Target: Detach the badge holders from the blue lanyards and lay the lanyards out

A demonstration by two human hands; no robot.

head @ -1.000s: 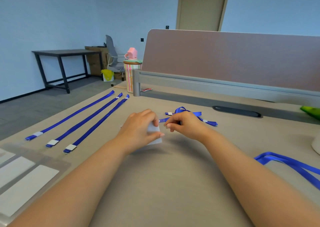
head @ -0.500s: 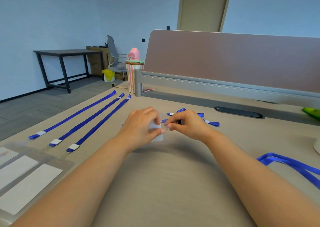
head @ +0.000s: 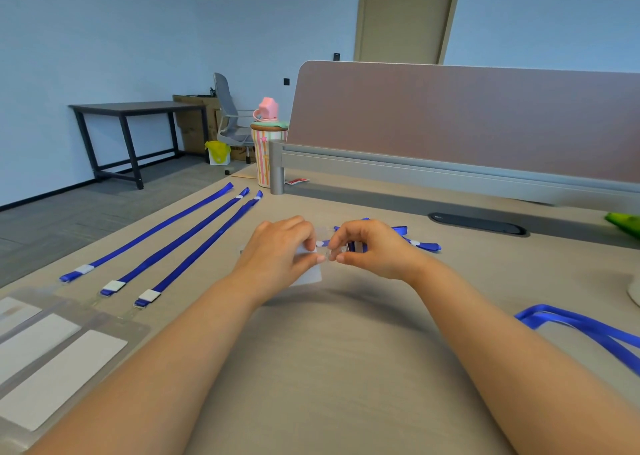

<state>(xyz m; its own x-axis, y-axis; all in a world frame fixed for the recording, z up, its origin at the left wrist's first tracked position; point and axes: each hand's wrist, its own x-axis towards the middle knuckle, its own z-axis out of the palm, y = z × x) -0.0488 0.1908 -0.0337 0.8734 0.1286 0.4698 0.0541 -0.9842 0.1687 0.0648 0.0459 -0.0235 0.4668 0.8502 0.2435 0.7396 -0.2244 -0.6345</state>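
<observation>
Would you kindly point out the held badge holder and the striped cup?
Badge holder point(head: 309, 276): head view, on its white lower corner.
Striped cup point(head: 262, 161): head view, on its striped side wall.

In the grip, the badge holder point(head: 309, 273) is clear plastic, smooth with a faint gloss, over a white matt paper-like insert. Just beyond the grip, the lanyard point(head: 420, 245) is blue woven cloth with a slight sheen. Beneath the grip, the desk point(head: 329, 350) is matt with a fine wood-grain finish. Well left of the grip, the detached holders point(head: 62, 361) are frosted plastic over white card. Beyond the grip, the partition point(head: 467, 118) looks like matt cloth, and its rail point(head: 450, 174) satin grey metal.
</observation>
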